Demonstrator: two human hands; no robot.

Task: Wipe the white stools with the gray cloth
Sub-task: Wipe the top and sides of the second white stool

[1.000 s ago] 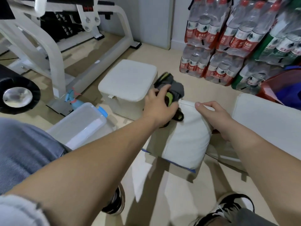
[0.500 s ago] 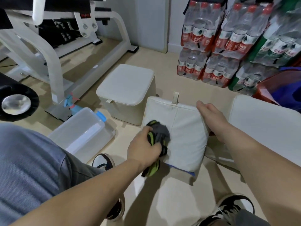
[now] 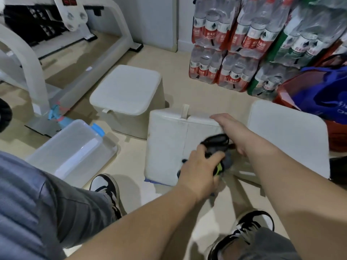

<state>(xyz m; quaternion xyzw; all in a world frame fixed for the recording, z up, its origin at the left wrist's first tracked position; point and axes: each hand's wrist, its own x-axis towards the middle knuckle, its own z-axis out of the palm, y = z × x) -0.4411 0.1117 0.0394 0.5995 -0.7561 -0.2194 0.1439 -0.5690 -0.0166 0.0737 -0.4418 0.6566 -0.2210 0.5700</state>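
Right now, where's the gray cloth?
Head view, centre-right: the gray cloth with green trim is gripped by the left hand against the near-right face of the tipped white padded stool, beside the right hand resting on that stool.

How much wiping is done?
Nothing looks clearly finished. The left hand grips the cloth against the middle stool, and the right hand rests on it. The back stool and right stool sit untouched, probably left to do.

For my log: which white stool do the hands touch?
The middle stool: the left hand grips the gray cloth against it, and the right hand rests on its right edge.
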